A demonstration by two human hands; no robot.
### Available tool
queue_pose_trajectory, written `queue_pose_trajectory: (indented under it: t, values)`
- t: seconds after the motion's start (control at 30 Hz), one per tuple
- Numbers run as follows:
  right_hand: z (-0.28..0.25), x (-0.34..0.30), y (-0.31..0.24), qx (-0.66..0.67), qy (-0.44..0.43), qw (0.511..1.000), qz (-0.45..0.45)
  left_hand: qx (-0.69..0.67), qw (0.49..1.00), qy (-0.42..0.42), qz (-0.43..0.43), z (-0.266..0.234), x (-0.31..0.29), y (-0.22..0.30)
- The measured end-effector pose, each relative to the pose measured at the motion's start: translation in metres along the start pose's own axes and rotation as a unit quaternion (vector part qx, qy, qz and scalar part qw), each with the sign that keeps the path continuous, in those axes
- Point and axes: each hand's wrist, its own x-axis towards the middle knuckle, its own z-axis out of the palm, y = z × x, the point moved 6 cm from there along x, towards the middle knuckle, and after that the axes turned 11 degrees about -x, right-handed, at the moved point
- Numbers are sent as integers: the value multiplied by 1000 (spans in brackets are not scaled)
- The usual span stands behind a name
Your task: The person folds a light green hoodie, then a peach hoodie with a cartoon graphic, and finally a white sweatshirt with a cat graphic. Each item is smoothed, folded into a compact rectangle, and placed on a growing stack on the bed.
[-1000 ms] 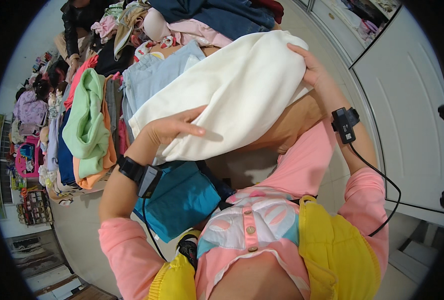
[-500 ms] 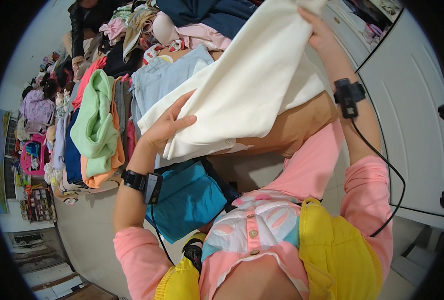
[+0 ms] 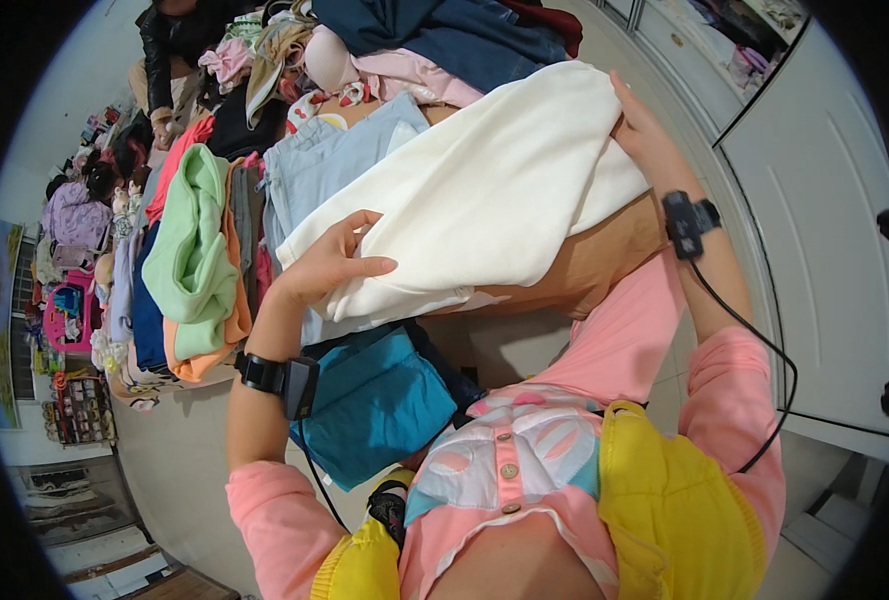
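Two hands on one cream garment, stretched slantwise from 8 o'clock up to 1 o'clock across the frame. My left hand sits at its lower corner, fingers spread flat on top with the thumb tucked under the fold, so it's pinching the edge rather than gripping hard. My right hand is at 1 o'clock, closed on the upper edge, fingers hidden behind the cloth; that pull keeps the fabric taut and off the heap. Under it, a tan garment and a pale blue denim piece. At 9 o'clock a green garment is draped over an orange one. A teal cloth hangs near my left wrist at 7 o'clock. Dark blue clothing is piled at 12 o'clock.
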Motion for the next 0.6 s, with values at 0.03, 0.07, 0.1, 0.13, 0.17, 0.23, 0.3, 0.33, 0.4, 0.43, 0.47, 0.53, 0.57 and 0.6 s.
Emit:
queue_pose_trajectory:
  t: [0.03, 0.07, 0.1, 0.13, 0.17, 0.23, 0.3, 0.33, 0.4, 0.43, 0.47, 0.53, 0.57, 0.6]
  values:
    - [6, -10, 3, 8, -32, 999, 13, 10, 1000, 9, -1, 1, -3, -1]
    - [6, -23, 4, 17, -46, 998, 35, 19, 1000, 16, -2, 2, -5, -1]
    - [10, -41, 5, 28, -84, 995, 41, 27, 999, 35, -10, 2, -8, -4]
    - [13, -60, 13, 11, -88, 993, 72, 36, 998, 50, -19, 2, -12, -5]
    - [20, -82, 19, -5, -116, 990, 85, 45, 997, 64, -23, 2, -15, -7]
    - [34, -125, 33, -45, -158, 980, 113, 67, 993, 99, -18, 1, -23, -10]
    - [48, -164, 54, -90, -202, 968, 118, 72, 989, 131, -15, 2, -29, -14]
    - [53, -180, 66, -95, -223, 962, 129, 68, 987, 145, -15, 3, -31, -17]
    - [64, -196, 85, -198, -268, 938, 93, 54, 985, 163, -8, 4, -35, -21]
    - [68, -202, 95, -260, -294, 916, 84, 44, 985, 168, -1, 4, -37, -23]
    - [67, -203, 95, -207, -269, 937, 79, 34, 984, 173, 7, 4, -39, -24]
    - [62, -202, 95, -123, -203, 969, 74, 37, 984, 175, 10, 3, -43, -26]
    - [65, -205, 96, -155, -233, 956, 89, 51, 984, 170, 5, 2, -44, -27]
    - [65, -207, 94, -173, -245, 950, 85, 59, 983, 171, 2, 1, -46, -29]
